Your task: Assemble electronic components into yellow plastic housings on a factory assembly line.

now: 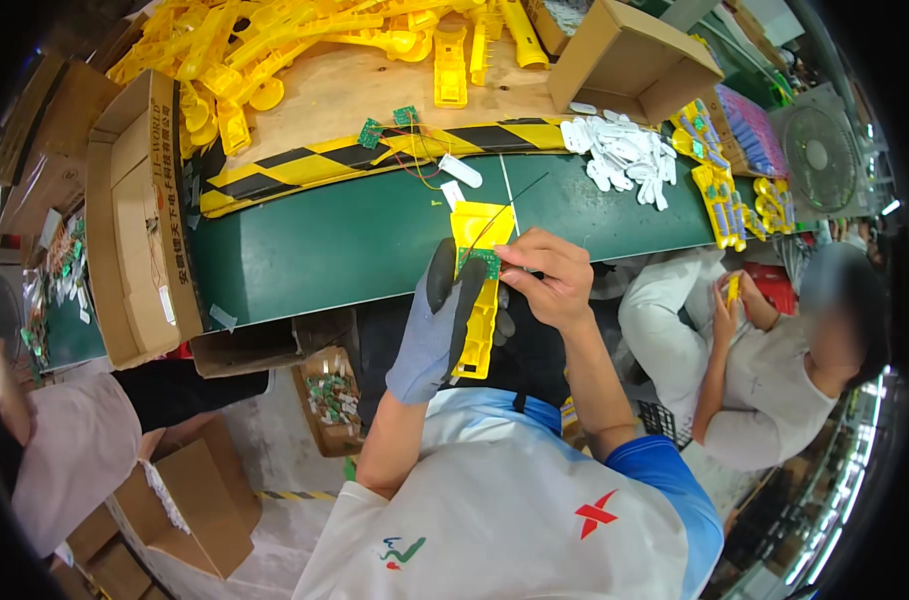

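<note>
My left hand, in a grey glove with dark fingers, is wrapped round a long yellow plastic housing held upright in front of me. A small green circuit board lies against the housing's upper part. At the board's right edge, the bare thumb and forefinger of my right hand are pinched together on it. One thin dark wire sticks up and to the right from the board. Beyond the housing, two more green boards with red and yellow wires rest by the striped tape, near white plastic pieces.
Yellow housings are heaped at the back of the bench. White pieces lie piled at the right, beside an open cardboard box. Another carton stands left. Co-workers sit on both sides, one holding a yellow part.
</note>
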`<control>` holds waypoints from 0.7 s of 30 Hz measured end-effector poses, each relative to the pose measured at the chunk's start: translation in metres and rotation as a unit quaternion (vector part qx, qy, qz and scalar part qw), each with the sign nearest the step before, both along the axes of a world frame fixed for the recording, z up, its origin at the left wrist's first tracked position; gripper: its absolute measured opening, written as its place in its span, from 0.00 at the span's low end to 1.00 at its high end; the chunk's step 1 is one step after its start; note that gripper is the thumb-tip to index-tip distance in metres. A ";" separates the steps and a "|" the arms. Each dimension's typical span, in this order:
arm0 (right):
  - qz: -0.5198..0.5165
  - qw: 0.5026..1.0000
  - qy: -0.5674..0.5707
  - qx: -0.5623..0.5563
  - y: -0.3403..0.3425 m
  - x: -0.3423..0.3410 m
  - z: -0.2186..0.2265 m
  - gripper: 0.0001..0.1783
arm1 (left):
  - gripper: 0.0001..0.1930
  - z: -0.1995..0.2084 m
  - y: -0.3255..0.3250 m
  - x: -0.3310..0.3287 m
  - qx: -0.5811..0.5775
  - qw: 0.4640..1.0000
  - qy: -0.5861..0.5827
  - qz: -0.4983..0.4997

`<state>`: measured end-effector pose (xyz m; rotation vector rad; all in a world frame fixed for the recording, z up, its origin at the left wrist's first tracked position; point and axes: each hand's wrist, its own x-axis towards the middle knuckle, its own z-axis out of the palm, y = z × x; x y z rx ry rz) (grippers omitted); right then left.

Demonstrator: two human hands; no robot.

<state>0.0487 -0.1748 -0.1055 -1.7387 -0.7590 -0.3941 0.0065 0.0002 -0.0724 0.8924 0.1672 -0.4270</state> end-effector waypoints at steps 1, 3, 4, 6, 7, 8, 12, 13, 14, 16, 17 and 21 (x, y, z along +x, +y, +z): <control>-0.003 1.000 0.008 0.011 0.002 0.000 0.000 0.18 | 0.19 -0.001 0.000 0.000 0.000 1.000 -0.003 0.004; -0.006 1.000 0.017 0.021 0.002 0.001 -0.003 0.17 | 0.19 -0.003 -0.001 0.000 0.000 1.000 -0.004 0.010; 0.007 1.000 0.010 0.015 0.002 0.002 -0.005 0.19 | 0.18 -0.005 -0.001 0.000 -0.012 1.000 0.006 0.015; 0.017 1.000 0.004 0.008 0.003 0.000 -0.007 0.22 | 0.18 -0.006 -0.002 0.001 -0.026 0.999 0.016 0.017; 0.020 0.992 0.083 0.092 0.009 -0.006 -0.007 0.25 | 0.18 -0.006 -0.002 0.001 -0.018 0.999 0.019 0.023; 0.024 0.971 0.160 0.174 0.015 -0.011 -0.007 0.29 | 0.18 -0.006 -0.002 0.001 -0.011 0.999 0.021 0.029; 0.016 0.933 0.288 0.214 0.027 -0.016 0.002 0.34 | 0.19 -0.017 -0.003 0.001 0.001 0.999 0.007 0.045; 0.012 0.922 0.323 0.214 0.028 -0.016 -0.003 0.34 | 0.18 -0.018 -0.004 0.001 0.012 0.999 0.006 0.050; 0.009 0.909 0.358 0.214 0.029 -0.016 -0.006 0.34 | 0.18 -0.020 -0.005 0.002 0.023 0.998 0.004 0.056; 0.019 0.899 0.372 0.231 0.035 -0.017 -0.010 0.33 | 0.17 -0.030 -0.005 0.004 0.041 0.997 -0.003 0.067; 0.022 0.872 0.410 0.267 0.039 -0.019 -0.012 0.33 | 0.17 -0.034 -0.004 0.004 0.059 0.995 -0.008 0.074; 0.031 0.817 0.478 0.321 0.040 -0.023 -0.011 0.33 | 0.19 -0.051 -0.008 0.005 0.174 0.979 -0.057 0.087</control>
